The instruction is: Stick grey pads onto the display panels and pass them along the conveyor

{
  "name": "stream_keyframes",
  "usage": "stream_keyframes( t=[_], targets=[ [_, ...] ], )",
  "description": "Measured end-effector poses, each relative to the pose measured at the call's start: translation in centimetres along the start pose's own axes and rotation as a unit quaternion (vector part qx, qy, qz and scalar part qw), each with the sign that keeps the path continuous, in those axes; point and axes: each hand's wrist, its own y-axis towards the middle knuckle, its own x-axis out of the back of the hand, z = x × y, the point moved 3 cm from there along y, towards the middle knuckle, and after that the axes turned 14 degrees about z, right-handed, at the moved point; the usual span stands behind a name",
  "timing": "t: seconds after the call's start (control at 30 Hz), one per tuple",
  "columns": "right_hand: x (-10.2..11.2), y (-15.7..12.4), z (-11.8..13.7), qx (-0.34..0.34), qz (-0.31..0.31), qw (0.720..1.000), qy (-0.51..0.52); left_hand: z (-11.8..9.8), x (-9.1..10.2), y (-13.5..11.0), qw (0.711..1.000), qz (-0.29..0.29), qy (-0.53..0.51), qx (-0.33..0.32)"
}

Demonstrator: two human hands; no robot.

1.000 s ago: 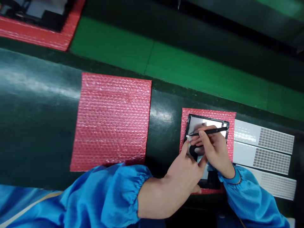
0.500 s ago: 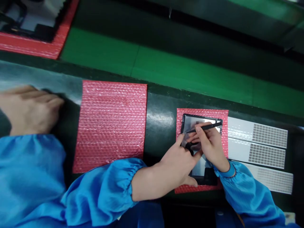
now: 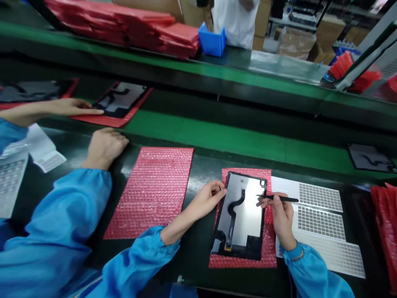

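Observation:
A tablet screen (image 3: pixel 252 203) lies back side up on a pink bubble-wrap bag (image 3: pixel 268 248), its black ribbon cable (image 3: pixel 231 211) curving down the grey back. At the screen's upper left edge is my left hand (image 3: pixel 206 200), thumb and fingers closed on that edge. My right hand (image 3: pixel 283 215) grips black tweezers (image 3: pixel 287 199) over the screen's right side. The tweezers' tips point left, above the grey back; whether they touch it I cannot tell.
White sticker sheets (image 3: pixel 321 223) lie on the right. Another pink bag (image 3: pixel 155 188) is on the left, near a co-worker's hand (image 3: pixel 107 145). Another person's hand (image 3: pixel 71 106) touches a second screen (image 3: pixel 125 97) on the green belt (image 3: pixel 211 134). Red bags (image 3: pixel 384 223) stand far right.
The view has shifted back and up. My left hand has moved off the screen's middle to its left edge. My right hand with the tweezers has moved to the right side, uncovering the cable.

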Motion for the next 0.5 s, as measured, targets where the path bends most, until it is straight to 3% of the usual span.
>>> stream_keyframes(
  t=[0.13, 0.23, 0.33, 0.5],
  targets=[
    [-0.3, 0.0, -0.8, -0.001, -0.018, 0.998, 0.055, -1.8, -1.3, -0.8, 0.996, -0.039, -0.051, -0.054],
    [-0.1, 0.2, -1.2, 0.007, -0.039, 0.994, 0.101, -3.1, -0.8, 0.8, 0.99, -0.074, -0.086, -0.08],
    [0.2, 0.6, -1.7, 0.025, -0.072, 0.988, 0.135, -5.0, 1.8, 6.4, 0.984, -0.108, -0.109, -0.091],
    [0.1, 1.1, -2.4, 0.035, -0.083, 0.986, 0.137, -10.6, 6.8, 19.2, 0.983, -0.143, -0.091, -0.074]
  ],
)
